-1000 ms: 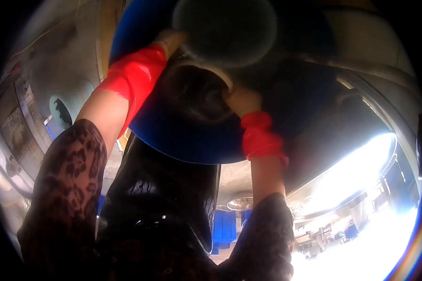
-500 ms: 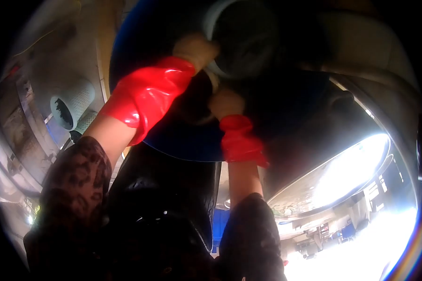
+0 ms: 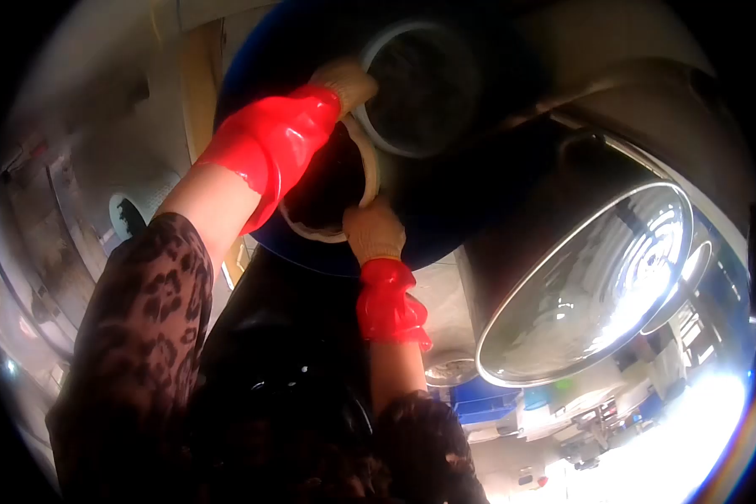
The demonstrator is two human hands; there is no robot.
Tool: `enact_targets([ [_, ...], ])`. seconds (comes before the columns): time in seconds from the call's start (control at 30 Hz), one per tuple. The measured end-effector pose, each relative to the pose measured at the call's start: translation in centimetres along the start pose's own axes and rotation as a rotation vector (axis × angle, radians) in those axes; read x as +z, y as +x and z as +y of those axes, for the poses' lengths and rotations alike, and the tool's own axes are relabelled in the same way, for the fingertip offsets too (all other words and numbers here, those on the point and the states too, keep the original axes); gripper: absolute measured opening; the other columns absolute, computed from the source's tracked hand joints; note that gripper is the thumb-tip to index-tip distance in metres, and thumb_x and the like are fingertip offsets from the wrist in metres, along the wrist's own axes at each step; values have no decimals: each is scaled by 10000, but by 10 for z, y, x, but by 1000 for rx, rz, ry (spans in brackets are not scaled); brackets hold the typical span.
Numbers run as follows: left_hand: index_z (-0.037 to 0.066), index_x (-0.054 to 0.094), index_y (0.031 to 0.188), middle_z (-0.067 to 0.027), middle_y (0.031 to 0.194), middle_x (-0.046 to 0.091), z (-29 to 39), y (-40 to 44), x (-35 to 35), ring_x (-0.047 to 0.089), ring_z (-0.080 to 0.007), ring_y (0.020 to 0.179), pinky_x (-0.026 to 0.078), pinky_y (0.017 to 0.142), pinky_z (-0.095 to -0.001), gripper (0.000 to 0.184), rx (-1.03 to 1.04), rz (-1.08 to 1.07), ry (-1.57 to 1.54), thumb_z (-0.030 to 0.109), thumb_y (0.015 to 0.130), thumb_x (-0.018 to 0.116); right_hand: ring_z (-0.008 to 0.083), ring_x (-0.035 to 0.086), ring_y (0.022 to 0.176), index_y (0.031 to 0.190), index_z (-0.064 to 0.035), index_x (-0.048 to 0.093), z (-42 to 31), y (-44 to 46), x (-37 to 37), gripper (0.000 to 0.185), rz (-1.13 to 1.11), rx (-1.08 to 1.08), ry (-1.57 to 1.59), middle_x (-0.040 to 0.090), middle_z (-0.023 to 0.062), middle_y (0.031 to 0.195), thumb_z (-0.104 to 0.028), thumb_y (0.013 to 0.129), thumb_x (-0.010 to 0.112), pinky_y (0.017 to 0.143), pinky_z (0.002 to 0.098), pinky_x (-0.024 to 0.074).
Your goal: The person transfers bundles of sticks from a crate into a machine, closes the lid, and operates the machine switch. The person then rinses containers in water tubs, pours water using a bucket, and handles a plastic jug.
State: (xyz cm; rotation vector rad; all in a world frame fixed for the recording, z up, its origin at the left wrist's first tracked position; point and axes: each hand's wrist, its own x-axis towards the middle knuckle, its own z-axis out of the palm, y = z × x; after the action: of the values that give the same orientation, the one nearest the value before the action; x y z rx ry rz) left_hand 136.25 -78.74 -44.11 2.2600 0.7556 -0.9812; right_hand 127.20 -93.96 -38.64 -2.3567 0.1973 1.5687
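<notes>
My left hand [image 3: 344, 84], in a pale glove with a red rubber cuff, is closed at the upper rim of a round, pale-rimmed container [image 3: 371, 160] with a dark inside. Lower down, my right hand [image 3: 375, 228], gloved the same way, has its fingers wrapped over that rim. The container sits tilted over a large dark-blue tub [image 3: 298, 267]. Just beyond my left hand, a second round, pale-rimmed container [image 3: 378, 139] stands in the tub; my left hand seems to touch its edge. Deep shadow hides the tub's inside.
On the right is a wide metal-rimmed vessel [image 3: 563, 311] of rippling water, bright with glare. A perforated pale basket [image 3: 143, 202] lies at left. A blue crate [image 3: 483, 401] and a small round bowl [image 3: 449, 370] are farther down on the right.
My right hand has come down and left, toward my body, with the container's rim now plainly visible. My left hand has shifted slightly left. The view has tilted, showing more of the water vessel.
</notes>
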Motion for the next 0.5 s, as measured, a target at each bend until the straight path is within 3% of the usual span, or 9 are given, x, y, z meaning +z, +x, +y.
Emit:
enact_targets([
  [0.23,-63,571,810,-239,854,553,27,-18,-18,532,-339,835,403,724,-344,368,11,-7,89,267,680,471,347,563,772,870,26,495,17,-19,-6,320,122,-27,115,570,221,814,-241,692,480,707,383,444],
  [0.3,-66,569,810,-237,837,560,48,-47,-34,536,-347,825,405,723,-336,375,-128,227,-157,260,640,497,347,563,767,868,24,492,18,-5,-1,320,150,-57,152,570,224,806,-239,687,481,706,379,445],
  [0.43,-70,565,819,-248,805,560,26,-38,-31,540,-356,802,408,713,-340,395,-208,261,-262,255,600,516,337,573,732,874,5,465,8,20,21,320,202,-129,103,574,219,767,-241,671,496,686,383,450],
  [0.5,-74,563,818,-257,779,558,32,-38,-34,545,-359,771,411,698,-350,405,-240,280,-157,259,592,517,324,582,700,843,1,460,1,25,17,301,224,-189,106,581,195,738,-240,669,505,652,391,461],
])
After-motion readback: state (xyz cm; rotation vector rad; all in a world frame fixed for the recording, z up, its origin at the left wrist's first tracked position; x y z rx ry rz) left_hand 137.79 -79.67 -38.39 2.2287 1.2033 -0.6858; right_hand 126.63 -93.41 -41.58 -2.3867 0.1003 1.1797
